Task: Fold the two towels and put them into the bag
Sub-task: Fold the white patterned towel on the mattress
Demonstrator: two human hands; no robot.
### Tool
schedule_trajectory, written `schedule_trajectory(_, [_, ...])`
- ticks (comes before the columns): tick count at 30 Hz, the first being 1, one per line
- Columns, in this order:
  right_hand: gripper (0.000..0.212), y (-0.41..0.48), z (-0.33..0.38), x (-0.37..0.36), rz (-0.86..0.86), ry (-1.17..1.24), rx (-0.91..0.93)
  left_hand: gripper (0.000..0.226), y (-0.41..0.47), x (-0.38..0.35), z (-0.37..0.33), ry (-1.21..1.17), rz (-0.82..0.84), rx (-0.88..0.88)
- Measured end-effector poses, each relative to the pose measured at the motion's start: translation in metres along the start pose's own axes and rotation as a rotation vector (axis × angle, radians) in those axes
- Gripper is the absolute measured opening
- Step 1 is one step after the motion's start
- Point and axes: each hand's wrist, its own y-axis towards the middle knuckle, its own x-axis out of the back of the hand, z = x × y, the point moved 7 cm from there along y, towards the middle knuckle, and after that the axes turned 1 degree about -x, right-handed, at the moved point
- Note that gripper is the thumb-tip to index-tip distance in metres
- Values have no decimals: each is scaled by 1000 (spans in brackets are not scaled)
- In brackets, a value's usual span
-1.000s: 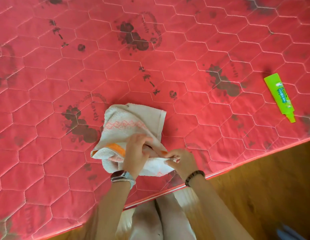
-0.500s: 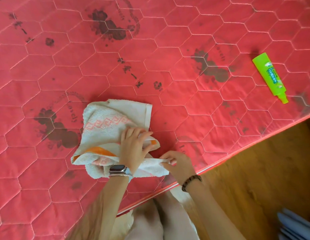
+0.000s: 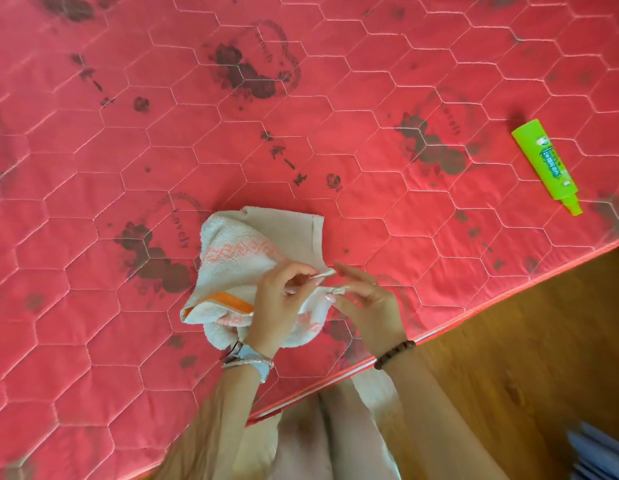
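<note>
Towel (image 3: 239, 258): terry cloth, looped and rough, off-white with a woven pink band and a flat, smoother orange stripe; hem strip is flat-woven. Mattress (image 3: 335, 140): red quilted fabric, matt, stitched in hexagons, dark printed motifs. Tube (image 3: 543, 164): green plastic, smooth, slightly glossy, printed label. Floor (image 3: 526, 341): wood, smooth with a low sheen. Watch (image 3: 247, 358) on left wrist: metallic case, pale strap. Bracelet (image 3: 394, 355) on right wrist: dark beads, look like wood.
</note>
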Motion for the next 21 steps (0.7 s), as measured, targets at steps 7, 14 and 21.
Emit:
schedule_trajectory(7, [18, 0, 34, -7, 14, -115, 52, 18, -5, 20, -18, 18, 33, -14])
schedule_trajectory(14, [38, -7, 78, 0, 42, 33, 106, 27, -12, 54, 44, 456, -153, 219])
schedule_trajectory(21, [32, 2, 91, 22, -30, 28, 153, 52, -43, 98, 97, 617, -335, 672])
